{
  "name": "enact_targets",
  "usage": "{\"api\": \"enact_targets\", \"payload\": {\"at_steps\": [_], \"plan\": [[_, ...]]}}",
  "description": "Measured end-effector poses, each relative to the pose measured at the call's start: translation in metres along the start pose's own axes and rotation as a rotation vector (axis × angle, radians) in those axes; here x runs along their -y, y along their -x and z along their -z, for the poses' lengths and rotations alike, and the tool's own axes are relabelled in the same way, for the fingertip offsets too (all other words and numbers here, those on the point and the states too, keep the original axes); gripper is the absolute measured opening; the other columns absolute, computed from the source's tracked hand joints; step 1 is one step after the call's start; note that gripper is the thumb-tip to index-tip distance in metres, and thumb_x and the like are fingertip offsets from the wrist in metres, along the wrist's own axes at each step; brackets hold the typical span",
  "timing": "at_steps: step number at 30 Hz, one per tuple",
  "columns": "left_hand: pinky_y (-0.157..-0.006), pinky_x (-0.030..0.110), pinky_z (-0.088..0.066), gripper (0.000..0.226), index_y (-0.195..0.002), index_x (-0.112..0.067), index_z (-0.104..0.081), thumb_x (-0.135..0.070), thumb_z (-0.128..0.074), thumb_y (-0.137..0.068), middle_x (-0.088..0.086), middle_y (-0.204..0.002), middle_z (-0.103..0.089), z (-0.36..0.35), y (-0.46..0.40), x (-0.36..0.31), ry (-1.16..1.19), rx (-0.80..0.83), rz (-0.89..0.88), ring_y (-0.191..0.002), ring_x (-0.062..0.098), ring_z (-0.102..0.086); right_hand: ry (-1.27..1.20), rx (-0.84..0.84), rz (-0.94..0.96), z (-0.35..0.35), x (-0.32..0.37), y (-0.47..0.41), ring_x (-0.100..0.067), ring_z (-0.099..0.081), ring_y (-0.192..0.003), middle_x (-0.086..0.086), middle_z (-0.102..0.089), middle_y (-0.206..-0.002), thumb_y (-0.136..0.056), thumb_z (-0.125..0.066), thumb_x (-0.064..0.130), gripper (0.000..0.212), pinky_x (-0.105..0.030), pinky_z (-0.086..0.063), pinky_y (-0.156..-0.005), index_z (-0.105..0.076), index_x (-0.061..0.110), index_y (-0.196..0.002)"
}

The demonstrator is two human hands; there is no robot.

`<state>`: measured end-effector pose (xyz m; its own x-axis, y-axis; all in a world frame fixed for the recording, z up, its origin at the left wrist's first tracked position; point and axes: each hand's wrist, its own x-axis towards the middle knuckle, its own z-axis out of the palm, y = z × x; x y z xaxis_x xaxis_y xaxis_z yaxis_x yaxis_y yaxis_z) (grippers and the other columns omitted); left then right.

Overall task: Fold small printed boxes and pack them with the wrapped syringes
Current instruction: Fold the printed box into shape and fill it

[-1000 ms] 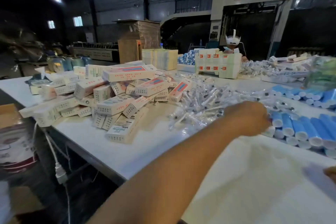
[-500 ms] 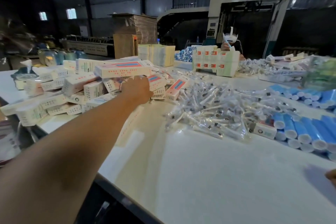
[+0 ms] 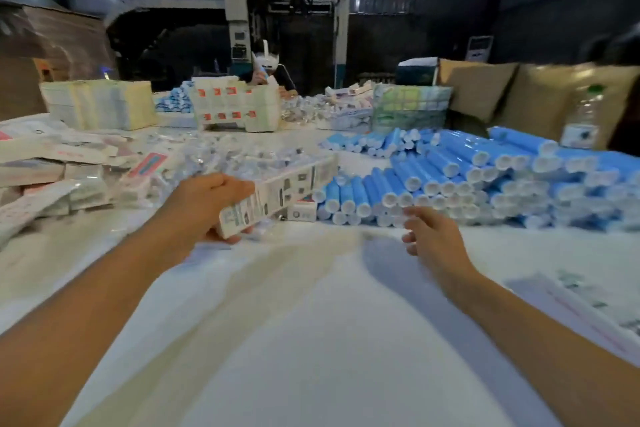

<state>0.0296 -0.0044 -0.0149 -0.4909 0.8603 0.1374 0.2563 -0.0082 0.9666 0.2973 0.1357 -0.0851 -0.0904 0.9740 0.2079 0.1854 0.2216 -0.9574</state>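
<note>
My left hand grips a long white printed box by its near end and holds it above the white table. My right hand hovers over the table just right of the box, fingers loosely extended and holding nothing. A heap of clear-wrapped syringes lies behind the box. Folded and flat printed boxes are piled at the left. One small box sits on the table under the held box's far end.
Blue paper rolls are stacked across the right. Bundled flat cartons, a red-marked pack and a water bottle stand at the back. A person sits across the table. A flat sheet lies at the right edge.
My left hand has come back from the box pile at the left with a printed box in it. My right hand has moved in from the right edge toward the middle. The view swung right.
</note>
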Motion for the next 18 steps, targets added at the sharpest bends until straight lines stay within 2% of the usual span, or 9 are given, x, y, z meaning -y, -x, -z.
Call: {"api": "enact_targets", "payload": {"at_steps": [2,3,6,8,10,11,14,16,18], "plan": [[-0.039,0.029,-0.051,0.018,-0.09,-0.016,-0.067,-0.032,-0.061,-0.085,0.019,-0.08,-0.071,-0.039,0.005,0.0,0.146,0.221,0.221,-0.061,0.032,-0.069,-0.413,-0.11,-0.224,0.016,0.009,-0.003,-0.02,-0.055,-0.065,-0.008,-0.057,-0.08,-0.097,-0.046,0.021,0.019,-0.03,-0.047,-0.053,-0.06,0.013,-0.088],[-0.037,0.028,-0.05,0.021,-0.092,-0.016,-0.068,-0.034,-0.06,-0.084,0.018,-0.08,-0.071,-0.056,0.006,0.001,0.164,0.297,0.299,-0.06,0.033,-0.069,-0.505,-0.133,-0.301,0.025,0.012,-0.006,-0.022,-0.059,-0.065,-0.01,-0.06,-0.079,-0.097,-0.044,0.026,0.022,-0.031,-0.05,-0.051,-0.058,0.013,-0.085],[-0.034,0.029,-0.049,0.027,-0.094,-0.017,-0.069,-0.04,-0.061,-0.081,0.017,-0.084,-0.072,-0.09,0.005,0.01,0.193,0.385,0.445,-0.058,0.033,-0.068,-0.506,-0.089,-0.384,0.036,0.011,-0.006,-0.032,-0.07,-0.079,-0.014,-0.071,-0.087,-0.092,-0.048,0.027,0.021,-0.047,-0.056,-0.072,-0.057,0.016,-0.076],[-0.032,0.026,-0.046,0.028,-0.096,-0.018,-0.068,-0.041,-0.063,-0.08,0.015,-0.083,-0.072,-0.098,0.003,0.017,0.189,0.353,0.465,-0.054,0.03,-0.067,-0.391,-0.055,-0.342,0.036,0.01,-0.007,-0.028,-0.071,-0.079,-0.011,-0.072,-0.083,-0.083,-0.051,0.016,0.018,-0.041,-0.056,-0.071,-0.056,0.015,-0.066],[-0.032,0.025,-0.045,0.026,-0.096,-0.019,-0.067,-0.04,-0.065,-0.08,0.012,-0.082,-0.073,-0.099,0.001,0.024,0.186,0.284,0.437,-0.053,0.028,-0.065,-0.301,-0.006,-0.277,0.034,0.008,-0.008,-0.024,-0.071,-0.074,-0.009,-0.072,-0.074,-0.075,-0.051,0.006,0.017,-0.032,-0.053,-0.06,-0.06,0.013,-0.062],[-0.035,0.028,-0.048,0.025,-0.096,-0.018,-0.067,-0.038,-0.066,-0.08,0.012,-0.084,-0.073,-0.098,0.0,0.026,0.192,0.258,0.422,-0.055,0.028,-0.066,-0.274,0.024,-0.247,0.032,0.006,-0.008,-0.024,-0.071,-0.075,-0.01,-0.072,-0.073,-0.074,-0.051,0.005,0.016,-0.032,-0.053,-0.06,-0.062,0.01,-0.064],[-0.056,0.039,-0.057,0.015,-0.094,-0.015,-0.069,-0.026,-0.066,-0.083,0.01,-0.083,-0.073,-0.098,0.001,0.027,0.171,0.199,0.343,-0.065,0.026,-0.069,-0.191,0.031,-0.181,0.031,0.002,-0.01,-0.022,-0.07,-0.08,-0.007,-0.073,-0.077,-0.083,-0.056,0.011,0.02,-0.029,-0.05,-0.06,-0.068,0.008,-0.067],[-0.063,0.033,-0.053,0.007,-0.087,-0.018,-0.071,-0.021,-0.065,-0.086,0.008,-0.081,-0.073,-0.1,0.004,0.025,0.046,0.141,0.215,-0.069,0.025,-0.068,-0.129,0.022,-0.157,0.029,-0.001,-0.011,-0.027,-0.07,-0.086,-0.009,-0.073,-0.084,-0.089,-0.055,0.017,0.024,-0.029,-0.048,-0.062,-0.069,-0.001,-0.081],[-0.063,0.029,-0.046,0.016,-0.074,-0.029,-0.07,-0.027,-0.063,-0.089,0.003,-0.08,-0.072,-0.101,0.008,0.025,-0.182,0.08,0.006,-0.072,0.02,-0.064,-0.063,0.017,-0.13,0.028,-0.003,-0.011,-0.037,-0.065,-0.095,-0.023,-0.069,-0.097,-0.091,-0.053,0.022,0.036,-0.037,-0.052,-0.069,-0.06,-0.012,-0.098]]}}
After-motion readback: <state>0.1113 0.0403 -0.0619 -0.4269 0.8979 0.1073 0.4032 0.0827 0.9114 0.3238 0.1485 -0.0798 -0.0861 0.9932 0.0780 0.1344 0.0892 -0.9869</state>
